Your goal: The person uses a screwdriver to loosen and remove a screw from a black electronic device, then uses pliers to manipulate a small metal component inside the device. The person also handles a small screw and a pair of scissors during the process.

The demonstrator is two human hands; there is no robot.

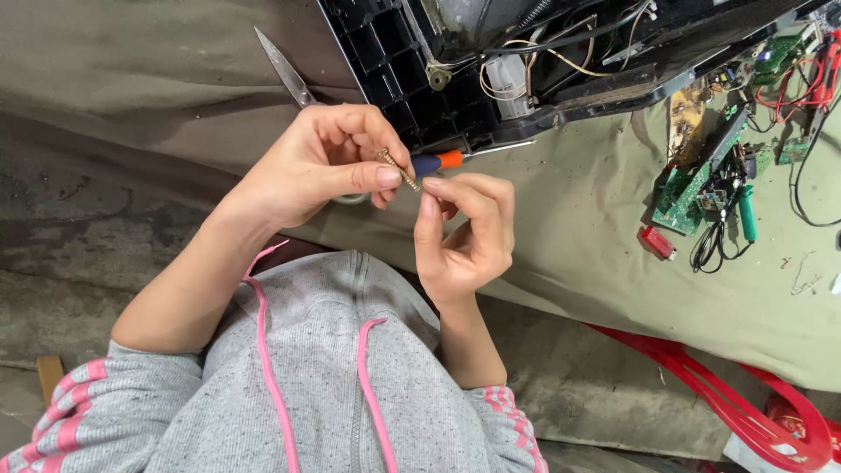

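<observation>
My left hand (320, 162) pinches a long brass-coloured screw (399, 170) between thumb and fingers, just above my chest. My right hand (464, 232) meets it from the right, fingertips on the screw's lower end. A screwdriver with a blue and orange handle (436, 162) lies on the cloth just behind the two hands, partly hidden by my fingers. Both hands hover over the near edge of the olive cloth (578, 228).
An opened black appliance casing (491, 70) with loose wires sits at the top. Scissors (285, 68) lie to its left. Green circuit boards (701, 175) and red wires are at the right. A red plastic frame (745, 403) lies on the floor at lower right.
</observation>
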